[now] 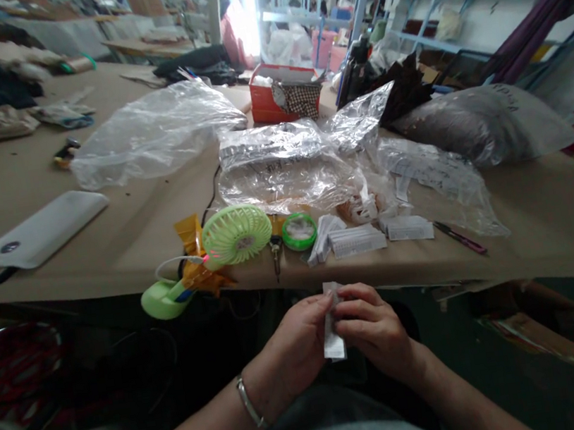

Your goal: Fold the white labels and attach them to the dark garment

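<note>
Both hands below the table's near edge, over the lap. Left hand [299, 345], bangle at the wrist, pinches the white strip [333, 342] from one side; right hand [375, 331] grips it from the other, fingers curled tight on its upper part. The strip hangs upright between them, lower end free. On the table [536, 237], along the near edge: green fan [236, 234], green tape ring [298, 231], stacks of white labels [357, 240]. Clear plastic bags [285, 165] lie behind those.
</note>
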A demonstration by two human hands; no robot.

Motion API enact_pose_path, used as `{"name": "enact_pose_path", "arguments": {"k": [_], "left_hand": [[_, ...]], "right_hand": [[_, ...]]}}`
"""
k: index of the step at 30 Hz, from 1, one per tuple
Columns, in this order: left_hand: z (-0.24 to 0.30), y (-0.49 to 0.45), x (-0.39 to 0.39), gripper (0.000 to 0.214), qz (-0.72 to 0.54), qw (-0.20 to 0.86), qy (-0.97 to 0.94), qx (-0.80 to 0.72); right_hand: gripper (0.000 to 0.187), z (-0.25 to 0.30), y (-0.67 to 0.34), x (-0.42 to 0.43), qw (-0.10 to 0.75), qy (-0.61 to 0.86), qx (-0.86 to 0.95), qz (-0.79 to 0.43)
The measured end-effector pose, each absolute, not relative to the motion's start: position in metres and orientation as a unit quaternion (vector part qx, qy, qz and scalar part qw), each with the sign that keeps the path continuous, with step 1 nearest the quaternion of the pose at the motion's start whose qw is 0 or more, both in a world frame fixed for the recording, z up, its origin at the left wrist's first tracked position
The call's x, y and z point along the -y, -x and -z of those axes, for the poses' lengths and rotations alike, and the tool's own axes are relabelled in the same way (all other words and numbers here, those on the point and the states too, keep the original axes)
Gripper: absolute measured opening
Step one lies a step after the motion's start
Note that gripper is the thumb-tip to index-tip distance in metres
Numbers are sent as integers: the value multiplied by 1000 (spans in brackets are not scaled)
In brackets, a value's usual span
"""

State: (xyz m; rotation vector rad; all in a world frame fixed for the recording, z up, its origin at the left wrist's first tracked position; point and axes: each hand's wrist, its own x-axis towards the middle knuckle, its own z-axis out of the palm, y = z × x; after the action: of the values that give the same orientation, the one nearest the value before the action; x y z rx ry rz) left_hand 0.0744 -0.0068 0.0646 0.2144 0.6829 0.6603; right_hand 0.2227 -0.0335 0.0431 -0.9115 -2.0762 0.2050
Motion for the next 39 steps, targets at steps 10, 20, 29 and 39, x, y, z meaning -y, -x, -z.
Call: {"name": "enact_pose_path", "arguments": {"k": [10, 20, 29, 39], "left_hand": [[-59, -70, 10, 21, -272, 854, -146, -418], [-48, -71, 13, 22, -249, 841, -159, -453], [-48, -65, 14, 19, -258, 836, -164, -456], [-62, -67, 13, 9, -345, 854, -103, -375]], "right_hand": [[36, -43, -275, 27, 380, 473, 794, 2], [50, -27, -343, 3, 202, 642, 729, 124], [17, -20, -347, 18, 415, 587, 693, 52], [20, -47, -217, 33, 460, 371, 804, -59]]}}
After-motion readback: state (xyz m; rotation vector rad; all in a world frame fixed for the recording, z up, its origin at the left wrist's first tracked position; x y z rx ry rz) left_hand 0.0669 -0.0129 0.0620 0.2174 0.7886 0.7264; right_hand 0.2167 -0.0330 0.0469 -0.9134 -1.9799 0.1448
